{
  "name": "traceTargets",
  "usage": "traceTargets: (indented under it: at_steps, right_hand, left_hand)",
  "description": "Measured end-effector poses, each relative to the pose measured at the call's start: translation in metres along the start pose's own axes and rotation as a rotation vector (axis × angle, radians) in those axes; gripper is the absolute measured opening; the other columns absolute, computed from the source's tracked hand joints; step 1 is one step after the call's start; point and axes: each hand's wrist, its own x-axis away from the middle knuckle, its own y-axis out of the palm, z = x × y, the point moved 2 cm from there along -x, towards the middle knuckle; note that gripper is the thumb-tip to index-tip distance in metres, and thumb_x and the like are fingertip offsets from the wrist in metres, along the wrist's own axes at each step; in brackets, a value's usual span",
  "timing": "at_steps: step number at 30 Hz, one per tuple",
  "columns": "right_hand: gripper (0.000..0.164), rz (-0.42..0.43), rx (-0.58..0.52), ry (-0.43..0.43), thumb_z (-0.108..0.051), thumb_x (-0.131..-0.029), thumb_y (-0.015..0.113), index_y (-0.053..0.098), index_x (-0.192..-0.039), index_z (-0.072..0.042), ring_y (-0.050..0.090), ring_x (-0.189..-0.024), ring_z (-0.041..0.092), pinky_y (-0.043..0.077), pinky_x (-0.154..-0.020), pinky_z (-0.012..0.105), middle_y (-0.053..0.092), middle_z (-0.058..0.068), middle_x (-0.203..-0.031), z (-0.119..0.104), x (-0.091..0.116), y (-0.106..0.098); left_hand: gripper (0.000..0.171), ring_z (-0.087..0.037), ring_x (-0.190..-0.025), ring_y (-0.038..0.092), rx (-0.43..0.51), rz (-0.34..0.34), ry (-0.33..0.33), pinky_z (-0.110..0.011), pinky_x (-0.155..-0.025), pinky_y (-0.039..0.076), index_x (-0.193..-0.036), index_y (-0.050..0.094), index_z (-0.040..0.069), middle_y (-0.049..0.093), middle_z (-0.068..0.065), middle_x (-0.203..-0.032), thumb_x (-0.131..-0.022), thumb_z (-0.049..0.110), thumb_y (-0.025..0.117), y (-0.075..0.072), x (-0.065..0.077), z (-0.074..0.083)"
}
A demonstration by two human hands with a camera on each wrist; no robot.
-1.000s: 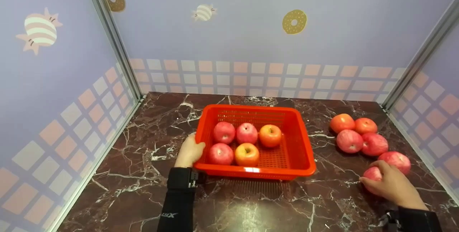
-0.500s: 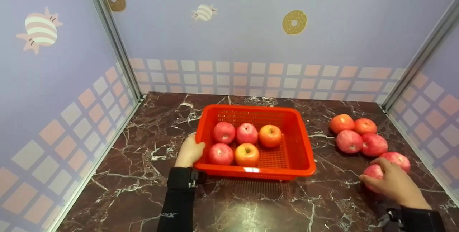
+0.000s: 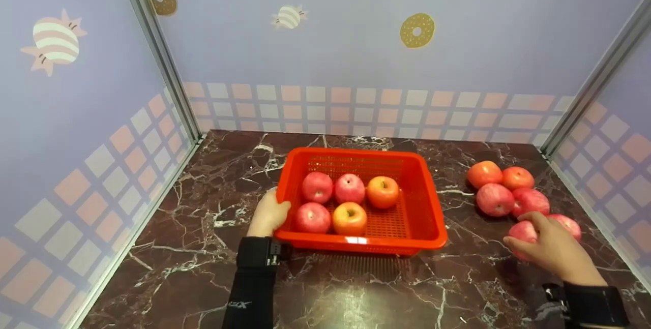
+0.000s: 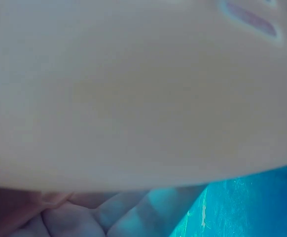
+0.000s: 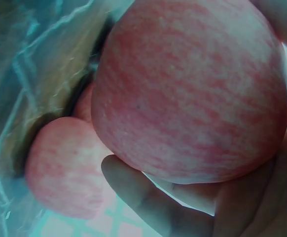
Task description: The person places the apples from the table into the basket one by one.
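Observation:
At the left end of a red plastic basket (image 3: 407, 243), my left hand (image 3: 269, 213) grips the rim, its thumb over the edge. The basket's wall (image 4: 133, 98) fills most of the left wrist view, with fingers (image 4: 74, 217) below it. Inside sit several apples, among them a yellow-orange apple (image 3: 350, 218) and a pink apple (image 3: 313, 217). Over at the right, my right hand (image 3: 557, 250) holds a pinkish-red apple (image 5: 193, 94) between thumb and fingers. Behind that hand, another apple (image 3: 567, 226) is partly hidden.
Several loose apples cluster at the back right, including an orange-red apple (image 3: 484, 174) and a pink apple (image 3: 495, 199). The dark marbled table (image 3: 213, 278) is enclosed by patterned panels at the left, back (image 3: 346, 54) and right.
With the apple in its grasp, my right hand has moved slightly up and to the left in the head view. My left hand and the basket stay put.

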Motion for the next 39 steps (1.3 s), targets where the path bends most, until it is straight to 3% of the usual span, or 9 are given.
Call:
traceTargets:
  at_steps: [6, 15, 22, 30, 36, 39]
  right_hand:
    - [0.066, 0.033, -0.015, -0.030, -0.044, -0.088, 0.078, 0.057, -0.128, 0.004, 0.057, -0.115, 0.056, 0.047, -0.089, 0.070, 0.060, 0.037, -0.124, -0.016, -0.009, -0.005]
    - [0.055, 0.089, -0.046, -0.104, -0.039, -0.088, 0.079, 0.060, -0.121, 0.001, 0.059, -0.112, 0.050, 0.047, -0.091, 0.067, 0.065, 0.029, -0.115, -0.043, -0.023, -0.010]
    - [0.064, 0.081, -0.070, -0.100, -0.044, -0.088, 0.078, 0.057, -0.131, -0.001, 0.055, -0.120, 0.051, 0.043, -0.097, 0.070, 0.059, 0.032, -0.128, -0.066, -0.034, -0.014]
    - [0.053, 0.121, -0.045, -0.146, -0.042, -0.086, 0.080, 0.058, -0.121, -0.009, 0.064, -0.095, 0.039, 0.052, -0.082, 0.059, 0.059, 0.022, -0.111, -0.092, -0.046, -0.020]
    - [0.049, 0.145, -0.084, -0.240, -0.033, -0.085, 0.083, 0.060, -0.121, -0.009, 0.063, -0.101, 0.031, 0.052, -0.085, 0.047, 0.060, 0.012, -0.117, -0.110, -0.055, -0.020]
    - [0.050, 0.130, -0.095, -0.253, -0.033, -0.086, 0.082, 0.061, -0.122, -0.007, 0.064, -0.101, 0.031, 0.054, -0.086, 0.048, 0.057, 0.013, -0.120, -0.120, -0.059, -0.021]
  left_hand:
    - [0.046, -0.042, -0.113, 0.064, -0.014, 0.003, 0.007, -0.053, -0.102, 0.051, -0.131, 0.058, -0.010, 0.067, -0.029, -0.123, -0.088, 0.003, 0.051, -0.001, 0.001, 0.001]
    - [0.044, -0.041, -0.111, 0.064, 0.002, 0.000, 0.001, -0.053, -0.102, 0.051, -0.129, 0.059, -0.010, 0.068, -0.029, -0.122, -0.088, 0.003, 0.050, -0.002, 0.003, 0.002]
    - [0.045, -0.043, -0.114, 0.065, 0.020, 0.007, -0.005, -0.052, -0.102, 0.051, -0.130, 0.057, -0.010, 0.067, -0.030, -0.123, -0.088, 0.003, 0.049, -0.001, 0.005, 0.005]
    - [0.048, -0.042, -0.114, 0.064, 0.009, 0.012, 0.016, -0.053, -0.104, 0.050, -0.134, 0.057, -0.009, 0.067, -0.029, -0.124, -0.088, 0.002, 0.050, -0.001, 0.001, 0.002]
    - [0.046, -0.042, -0.113, 0.064, 0.015, 0.011, 0.006, -0.053, -0.102, 0.051, -0.131, 0.058, -0.010, 0.067, -0.029, -0.124, -0.088, 0.003, 0.050, 0.000, 0.002, 0.001]
    - [0.047, -0.042, -0.114, 0.064, 0.009, 0.008, 0.008, -0.053, -0.103, 0.050, -0.132, 0.057, -0.010, 0.067, -0.030, -0.124, -0.088, 0.003, 0.050, 0.000, 0.001, 0.000]
